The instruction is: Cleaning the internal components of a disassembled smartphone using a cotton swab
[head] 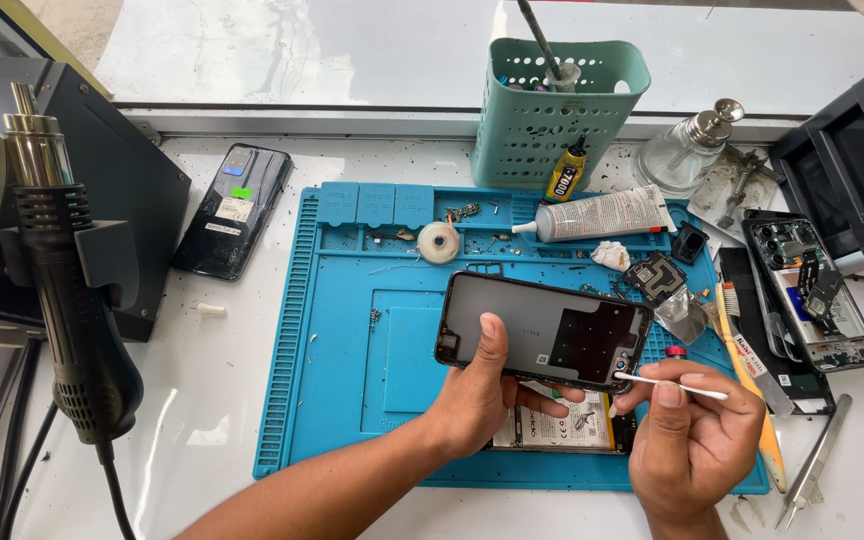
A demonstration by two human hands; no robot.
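Note:
My left hand (482, 395) holds a phone back cover (542, 330) by its lower edge, inner side up, thumb resting on the grey lining. My right hand (687, 430) pinches a thin white swab stick (672, 385), and its tip touches the cover's lower right corner near the camera opening. Both hover over a blue work mat (352, 360). Under the cover lies an opened phone body (562, 425) with a white-labelled battery, partly hidden by my hands.
A hot-air gun (62, 290) hangs in a holder at left. A black phone (234, 210) lies beside the mat. Behind stand a teal basket (552, 120), a glue tube (602, 215) and a glass bottle (690, 148). An opened phone (812, 295), tweezers (812, 465) and a toothbrush (752, 385) lie at right.

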